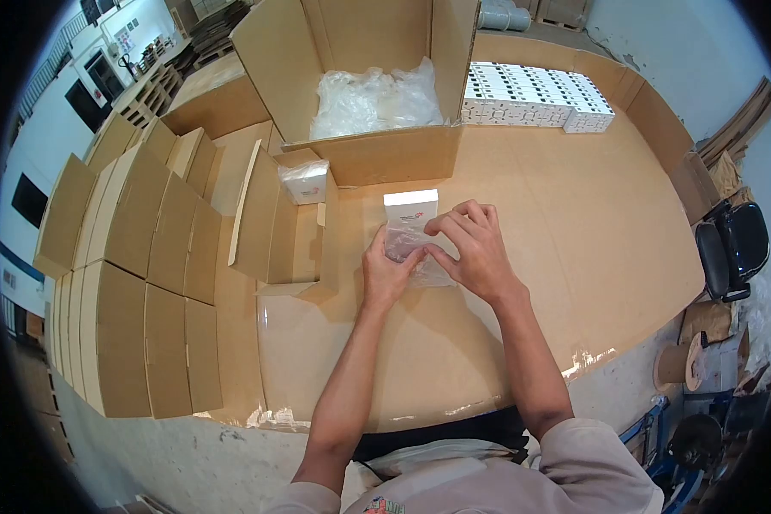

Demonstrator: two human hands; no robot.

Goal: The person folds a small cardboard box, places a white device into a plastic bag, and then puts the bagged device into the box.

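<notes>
My left hand point(387, 270) clasps the left side of a white box point(411, 201), its thumb over the clear plastic bag point(405, 244) around the box's lower part. My right hand point(471, 244) bends over the bag from the other side, fingers curled; I cannot tell whether they pinch the film. The box sits in front of me on the cardboard-covered table point(591, 231), just right of an open brown carton point(253, 218) holding another wrapped box point(307, 184)
</notes>
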